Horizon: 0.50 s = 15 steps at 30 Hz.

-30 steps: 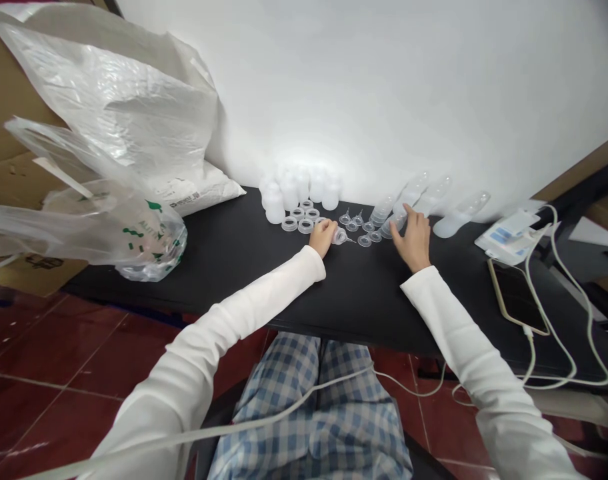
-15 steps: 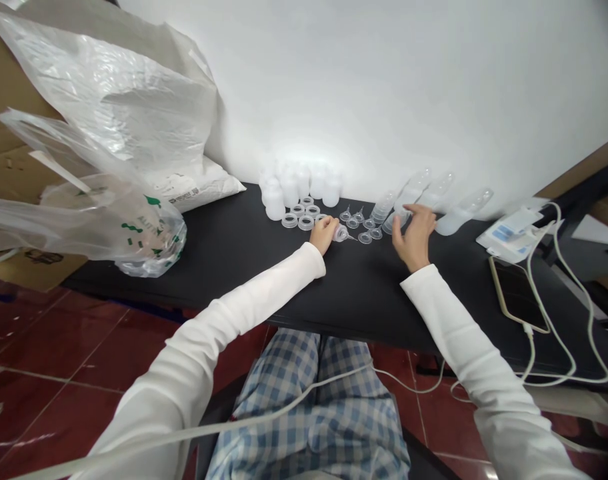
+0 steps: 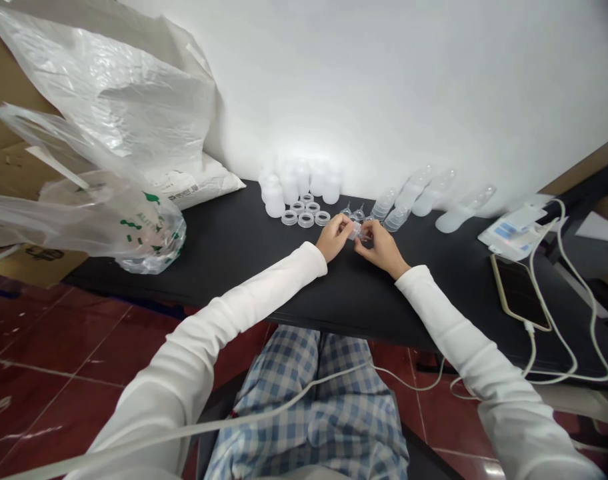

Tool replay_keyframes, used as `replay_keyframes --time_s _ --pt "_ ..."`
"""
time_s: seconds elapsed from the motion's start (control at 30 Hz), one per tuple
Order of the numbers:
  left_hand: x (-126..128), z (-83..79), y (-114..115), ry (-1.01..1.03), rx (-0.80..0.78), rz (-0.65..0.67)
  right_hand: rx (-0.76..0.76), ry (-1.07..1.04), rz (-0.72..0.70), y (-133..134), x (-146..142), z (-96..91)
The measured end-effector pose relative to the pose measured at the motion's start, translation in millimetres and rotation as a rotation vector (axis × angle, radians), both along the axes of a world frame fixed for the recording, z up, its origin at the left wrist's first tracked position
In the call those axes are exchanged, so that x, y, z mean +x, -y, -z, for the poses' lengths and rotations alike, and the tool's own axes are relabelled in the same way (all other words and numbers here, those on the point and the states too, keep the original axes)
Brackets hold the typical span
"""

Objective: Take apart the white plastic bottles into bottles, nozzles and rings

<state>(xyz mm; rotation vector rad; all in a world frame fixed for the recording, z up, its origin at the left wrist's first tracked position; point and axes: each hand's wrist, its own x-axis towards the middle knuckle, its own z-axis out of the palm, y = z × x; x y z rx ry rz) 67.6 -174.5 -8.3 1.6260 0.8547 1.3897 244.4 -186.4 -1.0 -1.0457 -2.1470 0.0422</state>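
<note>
My left hand (image 3: pixel 334 237) and my right hand (image 3: pixel 379 248) meet over the black table (image 3: pixel 234 247), both pinched on a small clear plastic part (image 3: pixel 357 231) held between them. Just beyond lie several clear rings (image 3: pixel 305 215) and a few small clear funnel-like pieces (image 3: pixel 353 212). Behind those stand several white bottles (image 3: pixel 297 181) against the wall. Stacks of clear caps (image 3: pixel 401 200) lie tilted to the right of my hands.
A clear plastic bag (image 3: pixel 109 220) with green print sits at the table's left end, larger bags behind it. A phone (image 3: pixel 519 293) with white cables (image 3: pixel 579 320) and a white box (image 3: pixel 514 230) lie at the right. Red floor tiles show below.
My right hand left the stacked caps and came leftward to meet my left hand. Both hands now grip the small clear part, lifted slightly toward me.
</note>
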Motion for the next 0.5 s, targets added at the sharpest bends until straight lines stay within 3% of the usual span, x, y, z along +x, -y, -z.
replay_keyframes --time_s 0.13,0.33,0.5 --pt "2 7.0 -3 -0.052 0.072 0.021 -0.098 -0.161 -0.004 1 -2 2.1" --pt "0 2.7 -1 -0.087 0.003 0.178 -0.112 -0.271 -0.01 4 -7 0.1" --pt "-4 -4.4 1 -0.139 -0.049 0.107 -0.149 -0.306 -0.031 6 -12 -0.9"
